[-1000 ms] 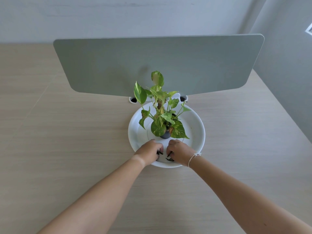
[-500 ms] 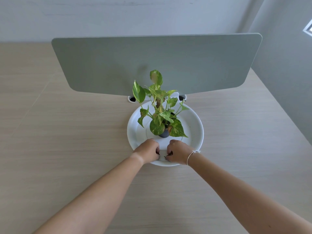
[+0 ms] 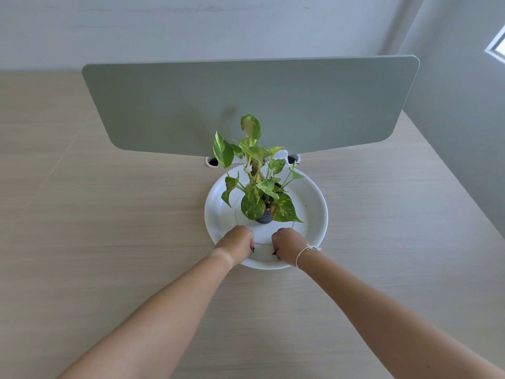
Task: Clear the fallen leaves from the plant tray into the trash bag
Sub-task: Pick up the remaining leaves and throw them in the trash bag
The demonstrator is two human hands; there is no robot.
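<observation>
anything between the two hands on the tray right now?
Head view: only a bare strip of white tray floor separates the left hand and right hand. Small dark leaf bits poke from both fists.

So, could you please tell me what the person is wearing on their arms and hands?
Both forearms are bare, with no sleeves or gloves in view. The right hand has a thin white string bracelet, knotted, at the wrist. The left hand wears nothing.

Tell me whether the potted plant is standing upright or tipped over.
Upright. The potted plant stands on its dark pot in the middle of the white tray, stems rising straight; both hands are at the tray's near edge.
</observation>
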